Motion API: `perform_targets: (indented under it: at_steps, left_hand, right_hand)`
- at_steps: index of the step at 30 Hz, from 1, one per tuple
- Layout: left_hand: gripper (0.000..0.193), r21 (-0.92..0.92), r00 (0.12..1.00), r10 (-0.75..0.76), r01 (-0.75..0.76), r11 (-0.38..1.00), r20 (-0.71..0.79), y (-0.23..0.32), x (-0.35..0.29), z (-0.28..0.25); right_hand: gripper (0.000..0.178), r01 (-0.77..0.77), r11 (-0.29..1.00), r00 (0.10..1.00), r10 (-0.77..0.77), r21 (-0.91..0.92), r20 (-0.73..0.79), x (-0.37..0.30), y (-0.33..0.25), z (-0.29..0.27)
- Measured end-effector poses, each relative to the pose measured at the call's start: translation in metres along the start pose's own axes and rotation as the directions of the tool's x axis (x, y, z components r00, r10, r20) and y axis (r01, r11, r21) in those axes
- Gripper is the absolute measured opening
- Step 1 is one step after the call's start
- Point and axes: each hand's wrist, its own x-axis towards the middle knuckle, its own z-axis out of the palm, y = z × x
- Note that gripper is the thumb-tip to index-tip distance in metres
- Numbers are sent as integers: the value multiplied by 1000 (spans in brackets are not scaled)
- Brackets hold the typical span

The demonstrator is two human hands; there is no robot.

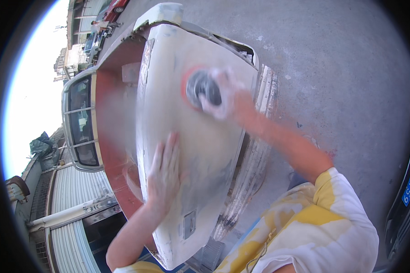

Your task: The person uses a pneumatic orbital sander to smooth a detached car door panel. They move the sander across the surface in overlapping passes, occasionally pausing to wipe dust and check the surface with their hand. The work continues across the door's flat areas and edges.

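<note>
A pickup's tailgate (pixel 205 154), off-white with grey smudges and patches of bare primer, fills the middle of the view. My right hand (pixel 225 93), whitened with dust and blurred by motion, grips a round dark sanding pad (pixel 197 86) with a red rim. The pad lies against the upper part of the panel. Lower left, my left hand (pixel 165 175) rests flat on the panel near its left edge, fingers stretched out and holding nothing. Below both hands sits a rectangular handle recess (pixel 189 224) in the panel.
Left of the panel is the truck's reddish bed (pixel 118 113), with the cab's rear window (pixel 82 120) beyond. A worn white bumper (pixel 253 173) runs along the panel's right side. Grey concrete ground (pixel 332 68) stretches to the right, where a dark car (pixel 405 214) stands at the edge.
</note>
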Motion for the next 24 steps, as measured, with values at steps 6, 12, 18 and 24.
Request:
perform_targets:
  at_steps: [6,12,18,24]
  left_hand:
    - [84,34,980,120,-127,991,161,34,-78,22]
    - [81,62,984,141,-148,987,109,33,-87,31]
    - [52,-380,973,56,-139,914,-222,22,-81,13]
    - [54,-896,945,-279,-28,444,-168,52,-89,-8]
  right_hand:
    - [54,285,956,958,-284,63,-32,-58,-32,10]
    - [54,-208,971,972,219,120,-88,50,5,-9]
    - [50,-239,934,946,286,267,-154,66,-24,-7]
    - [48,-291,800,910,400,524,-106,-6,-109,16]
